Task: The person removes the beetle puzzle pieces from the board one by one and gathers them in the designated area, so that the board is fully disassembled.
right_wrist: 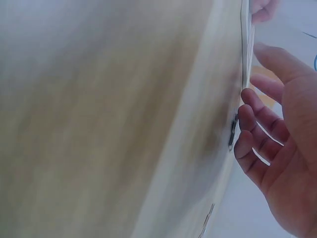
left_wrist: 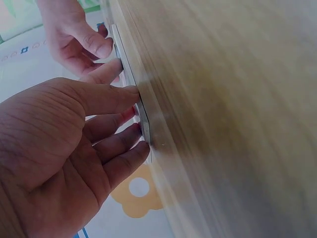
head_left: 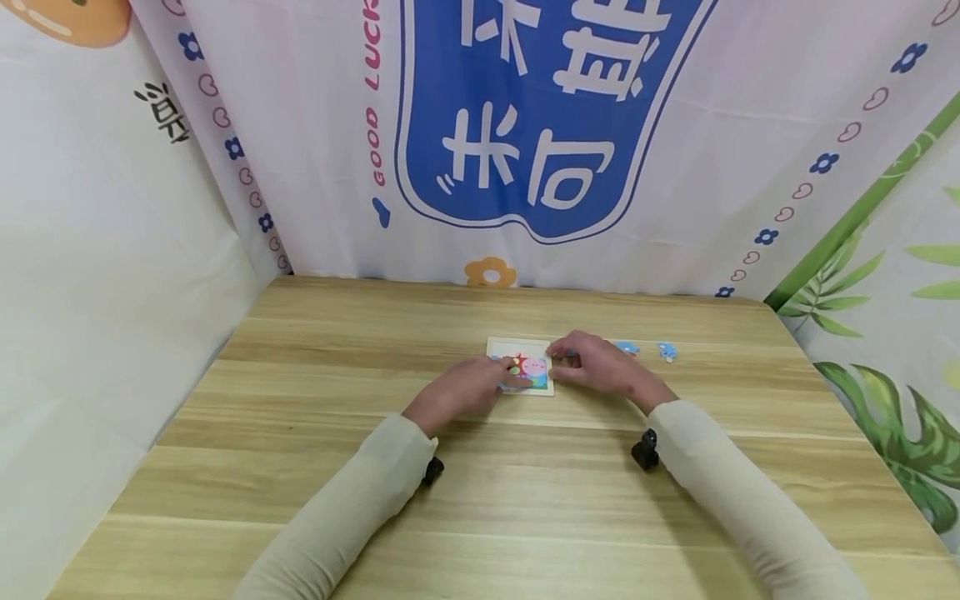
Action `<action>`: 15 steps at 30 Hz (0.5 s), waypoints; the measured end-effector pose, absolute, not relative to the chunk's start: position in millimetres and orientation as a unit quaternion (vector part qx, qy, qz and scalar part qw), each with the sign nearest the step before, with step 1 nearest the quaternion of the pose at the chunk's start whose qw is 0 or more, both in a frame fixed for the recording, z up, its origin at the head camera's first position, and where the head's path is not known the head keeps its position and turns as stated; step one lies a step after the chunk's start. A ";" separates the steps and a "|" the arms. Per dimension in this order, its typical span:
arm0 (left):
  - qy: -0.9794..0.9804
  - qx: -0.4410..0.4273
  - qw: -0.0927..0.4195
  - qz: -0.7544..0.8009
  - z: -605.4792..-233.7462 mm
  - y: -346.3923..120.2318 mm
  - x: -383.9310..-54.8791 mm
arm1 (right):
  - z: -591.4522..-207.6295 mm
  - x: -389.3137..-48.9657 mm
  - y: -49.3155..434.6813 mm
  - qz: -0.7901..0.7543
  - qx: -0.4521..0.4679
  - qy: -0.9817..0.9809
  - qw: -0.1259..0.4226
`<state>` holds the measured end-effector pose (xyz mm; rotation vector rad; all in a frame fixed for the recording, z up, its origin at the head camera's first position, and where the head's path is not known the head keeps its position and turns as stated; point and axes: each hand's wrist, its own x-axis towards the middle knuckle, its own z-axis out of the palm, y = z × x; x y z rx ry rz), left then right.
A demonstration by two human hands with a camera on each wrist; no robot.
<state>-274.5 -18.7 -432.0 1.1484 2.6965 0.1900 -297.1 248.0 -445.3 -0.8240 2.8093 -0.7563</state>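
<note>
- Wooden worktop (head_left: 525,492), picture puzzle (head_left: 534,367) is lying toward the far side
- Left hand (head_left: 468,385) is touching it, fingers pretty straight
- Right hand (head_left: 600,364) is sitting at its right edge, loosely curved, blue pieces (head_left: 667,351) lying beyond

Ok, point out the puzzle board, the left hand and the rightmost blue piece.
Puzzle board (head_left: 519,347): head view, its bare upper part.
Left hand (head_left: 471,386): head view, back of the hand.
Rightmost blue piece (head_left: 667,351): head view, middle of its surface.
</note>
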 end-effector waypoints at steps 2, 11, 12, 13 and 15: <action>0.913 0.387 0.103 0.069 -431.0 -18.2 -273.9 | -444.9 -296.2 246.6 -0.250 -0.272 0.927 0.062; 0.918 0.371 0.115 0.081 -430.9 -17.2 -273.1 | -445.6 -296.1 242.5 -0.227 -0.279 0.930 0.071; 0.918 0.371 0.115 0.082 -431.1 -17.1 -273.2 | -445.4 -295.8 242.0 -0.224 -0.279 0.931 0.071; 0.918 0.370 0.116 0.084 -431.2 -17.1 -273.2 | -445.3 -295.5 241.5 -0.222 -0.279 0.931 0.072; 0.917 0.371 0.117 0.086 -431.4 -17.0 -273.5 | -444.2 -294.5 240.4 -0.219 -0.279 0.932 0.074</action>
